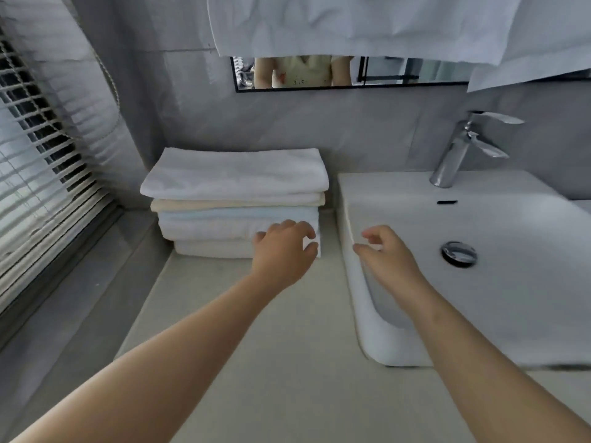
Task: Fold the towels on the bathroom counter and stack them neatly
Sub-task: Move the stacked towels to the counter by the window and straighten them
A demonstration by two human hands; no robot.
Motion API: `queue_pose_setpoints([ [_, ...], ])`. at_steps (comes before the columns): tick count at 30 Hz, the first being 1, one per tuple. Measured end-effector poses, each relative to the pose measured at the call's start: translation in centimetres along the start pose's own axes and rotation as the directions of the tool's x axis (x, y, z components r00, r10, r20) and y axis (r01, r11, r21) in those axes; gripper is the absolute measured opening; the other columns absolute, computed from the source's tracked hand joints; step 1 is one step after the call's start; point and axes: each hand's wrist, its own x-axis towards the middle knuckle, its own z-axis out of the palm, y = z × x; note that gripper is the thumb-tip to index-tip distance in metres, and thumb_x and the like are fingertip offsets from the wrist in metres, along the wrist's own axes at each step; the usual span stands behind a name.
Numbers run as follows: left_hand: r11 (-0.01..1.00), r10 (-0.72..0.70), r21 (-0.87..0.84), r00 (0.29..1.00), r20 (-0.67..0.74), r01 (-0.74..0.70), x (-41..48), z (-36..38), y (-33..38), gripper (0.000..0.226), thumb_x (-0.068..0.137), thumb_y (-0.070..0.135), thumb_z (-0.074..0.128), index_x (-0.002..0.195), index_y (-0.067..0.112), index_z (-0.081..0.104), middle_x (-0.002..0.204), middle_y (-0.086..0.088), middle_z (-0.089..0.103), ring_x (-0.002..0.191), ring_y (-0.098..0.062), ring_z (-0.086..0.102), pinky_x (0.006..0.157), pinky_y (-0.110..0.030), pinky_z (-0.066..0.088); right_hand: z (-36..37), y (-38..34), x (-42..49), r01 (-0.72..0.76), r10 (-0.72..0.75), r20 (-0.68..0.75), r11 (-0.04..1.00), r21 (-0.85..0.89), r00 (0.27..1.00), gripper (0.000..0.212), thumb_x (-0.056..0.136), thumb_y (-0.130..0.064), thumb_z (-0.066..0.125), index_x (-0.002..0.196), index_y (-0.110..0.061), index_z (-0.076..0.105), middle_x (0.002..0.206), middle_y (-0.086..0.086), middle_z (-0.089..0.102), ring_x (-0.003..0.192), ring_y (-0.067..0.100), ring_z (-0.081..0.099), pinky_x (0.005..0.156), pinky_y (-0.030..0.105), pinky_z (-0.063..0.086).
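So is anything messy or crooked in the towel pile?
A little. The top towel sticks out past the left edge of the stack of towels, and the layers step inward going down, so the edges don't line up. The left hand touches the lower right corner. Nothing looks spilled or damaged.

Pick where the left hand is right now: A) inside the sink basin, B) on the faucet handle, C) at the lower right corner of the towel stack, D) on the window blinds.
C: the left hand touches the towel stack at its lower right corner.
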Motion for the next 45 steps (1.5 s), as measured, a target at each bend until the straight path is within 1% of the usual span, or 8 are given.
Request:
queue_pose_setpoints([
  [5,0.985,0.169,-0.054,0.984,0.061,-0.166,-2.1,2.5,6.4,0.025,0.092,0.036,0.047,0.113,0.027,0.059,0.115,0.004,0.058,0.11,-0.019,0.049,0.09,-0.034,0.031,-4.9,2.9,-4.3,-0.033,0.03,-0.077,0.999,-0.04,0.997,0.019,0.088,-0.03,0.059,0.105,-0.033,0.05,0.115,-0.009,0.05,0.097,0.01,0.053,0.077,0.024,0.035],
  [9,0.956,0.278,-0.117,0.958,0.064,-0.269,-4.2,3.9,11.9,0.025,0.092,0.034,0.049,0.113,0.025,0.059,0.114,0.003,0.06,0.108,-0.018,0.052,0.089,-0.032,0.037,-9.4,4.7,-7.1,-0.034,0.035,-0.142,0.999,0.006,0.989,0.019,0.088,-0.03,0.059,0.106,-0.034,0.052,0.11,-0.016,0.052,0.09,-0.004,0.051,0.069,0.014,0.036],
  [17,0.924,0.36,-0.176,0.928,0.097,-0.34,-9.0,8.9,25.1,0.026,0.092,0.031,0.049,0.116,0.024,0.059,0.115,0.004,0.059,0.11,-0.018,0.049,0.091,-0.03,0.034,-22.7,11.7,-13.5,-0.036,-0.001,-0.241,0.989,-0.146,0.97,0.017,0.089,-0.027,0.058,0.103,-0.033,0.051,0.11,-0.013,0.051,0.094,0.004,0.051,0.075,0.019,0.036],
  [21,0.907,0.401,-0.195,0.908,0.121,-0.374,-11.9,12.3,32.7,0.027,0.092,0.032,0.048,0.116,0.024,0.058,0.115,0.005,0.06,0.108,-0.018,0.051,0.09,-0.03,0.038,-30.4,16.5,-17.0,-0.115,0.051,-0.26,0.964,-0.238,0.964,0.016,0.09,-0.029,0.057,0.103,-0.034,0.049,0.108,-0.014,0.048,0.084,-0.006,0.046,0.068,0.013,0.035],
  [23,0.898,0.418,-0.209,0.898,0.136,-0.387,-12.9,13.7,36.0,0.028,0.092,0.032,0.047,0.117,0.024,0.058,0.116,0.005,0.06,0.108,-0.017,0.051,0.089,-0.029,0.038,-33.6,18.4,-18.5,-0.163,0.09,-0.267,0.95,-0.265,0.959,0.016,0.091,-0.03,0.056,0.103,-0.034,0.047,0.106,-0.014,0.046,0.086,-0.004,0.046,0.067,0.014,0.034],
  [27,0.871,0.482,-0.196,0.86,0.167,-0.45,-14.1,16.0,41.3,0.028,0.093,0.033,0.046,0.117,0.025,0.057,0.118,0.005,0.059,0.107,-0.017,0.052,0.088,-0.028,0.038,-38.4,21.4,-20.2,-0.244,0.158,-0.292,0.926,-0.289,0.943,0.023,0.092,-0.031,0.055,0.114,-0.027,0.052,0.11,-0.013,0.044,0.096,0.006,0.046,0.078,0.021,0.036],
  [36,0.845,0.528,-0.206,0.831,0.172,-0.494,-11.6,19.8,49.4,0.027,0.092,0.033,0.047,0.116,0.025,0.058,0.116,0.006,0.06,0.108,-0.016,0.052,0.09,-0.027,0.039,-45.4,25.3,-18.1,-0.289,0.202,-0.315,0.921,-0.261,0.927,0.027,0.092,-0.034,0.054,0.118,-0.027,0.051,0.111,-0.013,0.042,0.099,0.007,0.045,0.08,0.023,0.037],
  [45,0.856,0.497,-0.265,0.848,0.183,-0.444,-4.3,25.6,56.0,0.028,0.093,0.036,0.046,0.118,0.029,0.056,0.119,0.01,0.057,0.113,-0.012,0.049,0.087,-0.023,0.038,-51.4,28.8,-8.5,-0.288,0.193,-0.307,0.909,-0.301,0.932,0.027,0.092,-0.035,0.054,0.118,-0.029,0.051,0.112,-0.015,0.044,0.098,0.005,0.046,0.081,0.021,0.038],
])
